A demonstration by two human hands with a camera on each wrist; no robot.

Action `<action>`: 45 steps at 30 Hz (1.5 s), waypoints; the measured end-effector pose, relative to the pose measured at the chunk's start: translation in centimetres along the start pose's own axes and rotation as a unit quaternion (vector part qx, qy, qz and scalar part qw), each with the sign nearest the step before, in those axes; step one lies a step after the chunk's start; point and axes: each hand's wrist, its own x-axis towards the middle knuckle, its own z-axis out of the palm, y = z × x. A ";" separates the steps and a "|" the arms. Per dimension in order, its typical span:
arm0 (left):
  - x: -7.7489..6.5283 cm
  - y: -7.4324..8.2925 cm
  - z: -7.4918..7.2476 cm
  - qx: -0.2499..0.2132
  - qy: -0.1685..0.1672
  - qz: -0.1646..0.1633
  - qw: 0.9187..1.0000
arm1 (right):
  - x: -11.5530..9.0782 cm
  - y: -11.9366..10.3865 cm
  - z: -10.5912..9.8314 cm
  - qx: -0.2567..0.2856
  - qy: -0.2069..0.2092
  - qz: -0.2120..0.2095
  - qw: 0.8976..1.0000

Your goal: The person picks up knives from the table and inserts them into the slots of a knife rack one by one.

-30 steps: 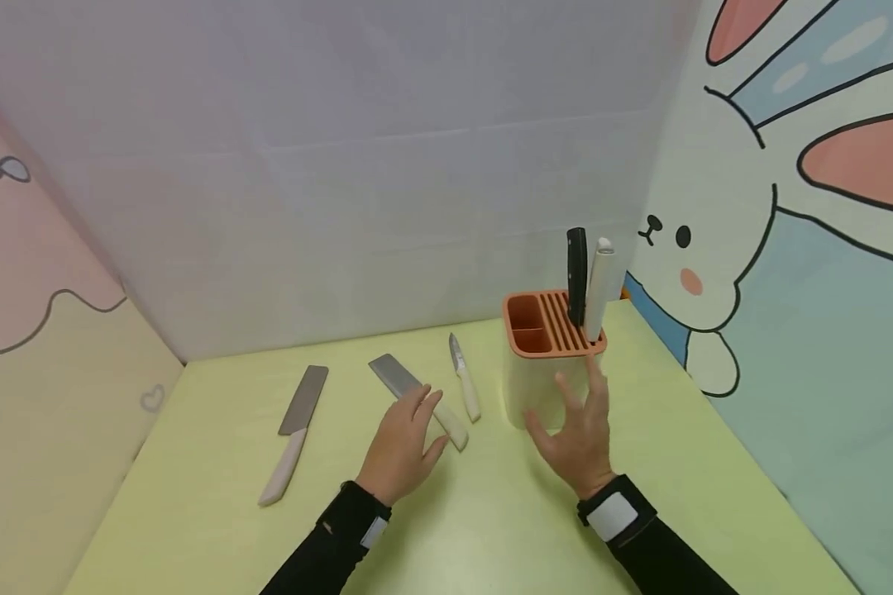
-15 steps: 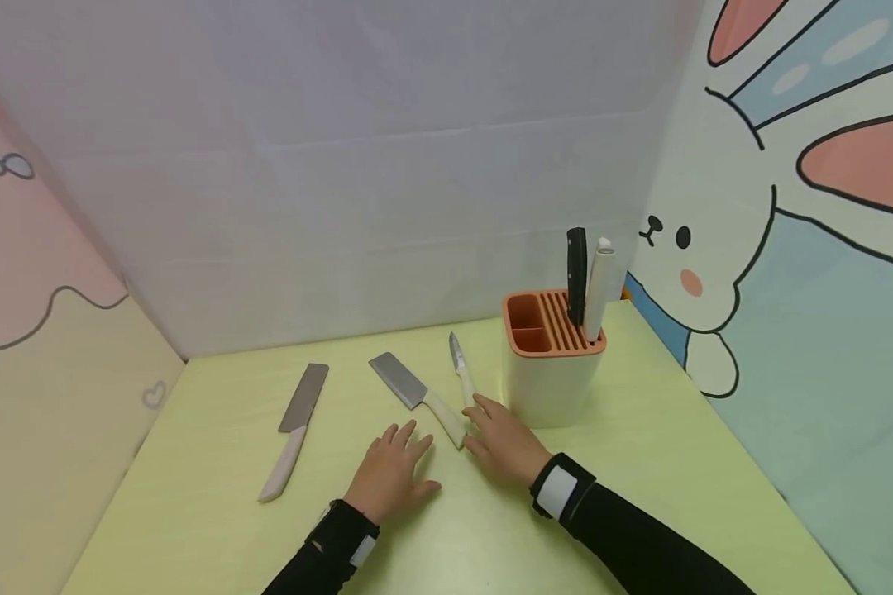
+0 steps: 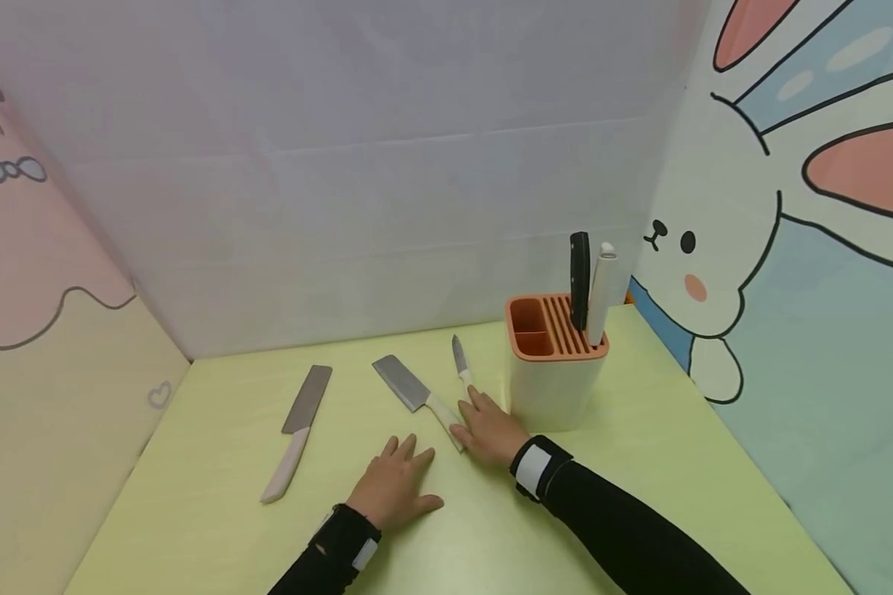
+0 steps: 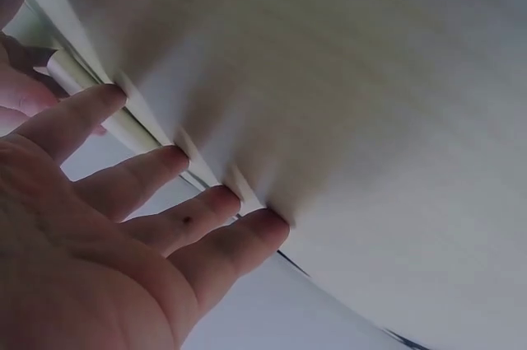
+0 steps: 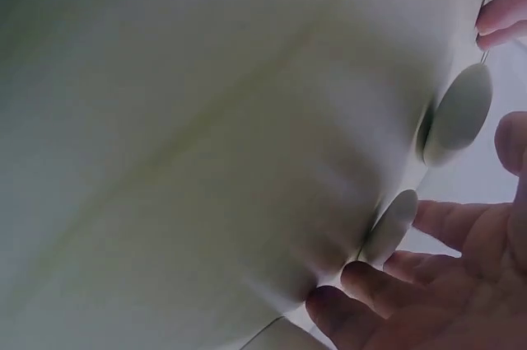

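In the head view my right hand reaches over a small paring knife, hiding most of its white handle. The right wrist view shows the paring knife's handle end between spread fingers, with the thumb apart and some fingertips at the table. Close by lies a cleaver, its pale handle near my right thumb. My left hand rests on the table with fingers spread, holding nothing. Further left lies another wide-bladed knife with a light handle.
A white knife holder with an orange slotted top stands right of the knives. A black-handled knife and a white-handled one stand in it. White cloth hangs behind the yellow-green table.
My right hand has moved left from the knife holder down to the paring knife. My left hand has drawn back from the cleaver toward me and lowered to the table.
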 end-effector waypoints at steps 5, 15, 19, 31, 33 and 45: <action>0.0 0.0 0.0 0.001 -0.001 0.003 1.000 | -0.3 0.1 0.0 -0.010 0.003 -0.002 1.000; 0.0 0.0 -0.1 0.004 0.000 0.006 1.000 | -2.5 -0.2 -0.5 -0.004 0.004 -0.020 1.000; 0.0 0.0 -0.1 0.007 0.001 0.008 1.000 | -3.7 -0.1 -0.7 -0.004 0.002 -0.024 1.000; 0.0 0.1 -0.3 0.006 -0.010 0.005 1.000 | -8.1 -0.2 -1.6 -0.055 -0.007 -0.051 0.997; 0.0 0.0 -0.3 0.007 -0.010 0.004 1.000 | -8.8 -0.2 -1.8 -0.060 -0.008 -0.057 0.997; -0.2 0.1 -0.3 -0.012 -0.013 0.000 1.000 | -11.5 0.9 -1.8 -0.126 0.068 -0.105 0.984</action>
